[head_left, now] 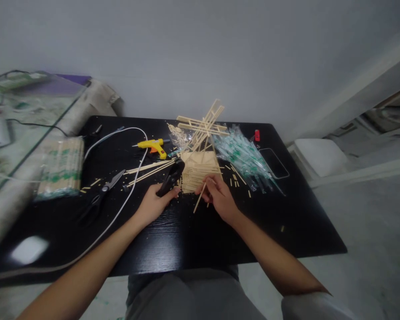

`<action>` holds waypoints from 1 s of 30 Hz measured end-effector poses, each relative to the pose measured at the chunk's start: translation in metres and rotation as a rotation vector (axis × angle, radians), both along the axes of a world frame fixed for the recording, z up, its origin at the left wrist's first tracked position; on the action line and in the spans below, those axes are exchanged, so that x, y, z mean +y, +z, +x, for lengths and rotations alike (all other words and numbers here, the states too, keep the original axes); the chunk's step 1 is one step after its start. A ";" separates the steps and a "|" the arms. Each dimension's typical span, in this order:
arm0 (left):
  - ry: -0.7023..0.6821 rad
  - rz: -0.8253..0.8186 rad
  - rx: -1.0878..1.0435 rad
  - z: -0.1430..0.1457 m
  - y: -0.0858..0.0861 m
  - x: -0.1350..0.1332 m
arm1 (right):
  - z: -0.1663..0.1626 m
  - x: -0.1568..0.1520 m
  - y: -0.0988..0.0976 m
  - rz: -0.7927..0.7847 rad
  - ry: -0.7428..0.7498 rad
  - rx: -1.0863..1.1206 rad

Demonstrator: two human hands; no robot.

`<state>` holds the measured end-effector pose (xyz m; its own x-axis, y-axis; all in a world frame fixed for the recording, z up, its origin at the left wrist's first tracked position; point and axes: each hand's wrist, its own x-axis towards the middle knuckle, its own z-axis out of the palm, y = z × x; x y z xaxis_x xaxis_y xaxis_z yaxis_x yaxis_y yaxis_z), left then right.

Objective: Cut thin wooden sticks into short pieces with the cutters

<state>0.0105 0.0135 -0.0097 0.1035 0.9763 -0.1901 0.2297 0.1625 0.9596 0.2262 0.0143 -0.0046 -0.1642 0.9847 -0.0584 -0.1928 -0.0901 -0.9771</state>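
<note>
My left hand (158, 202) is closed round a black-handled tool (169, 178) whose exact kind does not show clearly. A thin wooden stick (200, 198) is pinched in my right hand (220, 198), slanting down toward the table edge. Just beyond both hands lies a flat panel of wooden sticks (200, 171), partly covered by my right fingers. Behind the panel stands a windmill-like frame of crossed sticks (205, 126). Loose long sticks (150, 171) lie left of the panel, their right ends near the black tool.
Black-handled scissors (103, 191) and a yellow glue gun (155, 146) lie to the left, with a white cable (130, 191) curving past. A bundle of wrapped chopsticks (62, 166) sits farther left. At right are clear wrappers (243, 153), a phone (274, 163) and a red object (257, 135).
</note>
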 end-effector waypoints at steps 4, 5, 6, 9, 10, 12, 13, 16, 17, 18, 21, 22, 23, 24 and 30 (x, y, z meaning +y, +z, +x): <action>-0.024 0.241 0.314 -0.005 0.002 0.001 | -0.004 0.002 -0.009 -0.185 0.209 0.138; -0.037 0.285 0.378 -0.006 0.003 0.002 | -0.004 0.002 -0.009 -0.198 0.235 0.150; -0.051 0.319 0.439 -0.007 0.003 0.002 | -0.005 0.001 -0.010 -0.198 0.248 0.154; -0.071 0.385 0.605 -0.012 0.004 0.004 | -0.004 0.001 -0.009 -0.163 0.264 0.126; -0.071 0.400 0.652 -0.013 0.003 0.004 | -0.004 0.002 -0.008 -0.147 0.268 0.109; -0.073 0.433 0.738 -0.015 0.002 0.005 | -0.003 0.002 -0.008 -0.127 0.272 0.086; -0.080 0.450 0.775 -0.016 0.002 0.004 | -0.003 0.002 -0.008 -0.126 0.267 0.083; -0.118 0.482 0.859 -0.017 0.001 0.004 | -0.004 0.001 -0.009 -0.134 0.242 0.095; -0.131 0.487 0.878 -0.016 0.001 0.004 | -0.004 0.001 -0.010 -0.133 0.242 0.095; -0.143 0.490 0.891 -0.016 0.001 0.003 | -0.004 0.000 -0.009 -0.125 0.248 0.092; -0.193 0.493 0.900 -0.015 0.002 0.002 | -0.004 0.000 -0.007 -0.088 0.275 0.071; -0.209 0.491 0.897 -0.014 0.002 0.002 | -0.004 0.000 -0.006 -0.075 0.281 0.063; -0.222 0.489 0.894 -0.013 0.002 0.002 | -0.003 0.000 -0.005 -0.063 0.285 0.055; -0.229 0.487 0.892 -0.013 0.003 0.001 | -0.003 0.000 -0.005 -0.055 0.288 0.047; -0.251 0.465 0.902 -0.010 0.005 -0.001 | -0.003 0.001 -0.005 -0.032 0.293 0.032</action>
<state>0.0008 0.0127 -0.0046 0.3197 0.9431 0.0919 0.8681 -0.3304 0.3706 0.2233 0.0153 -0.0092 -0.4438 0.8927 -0.0784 -0.1850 -0.1769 -0.9667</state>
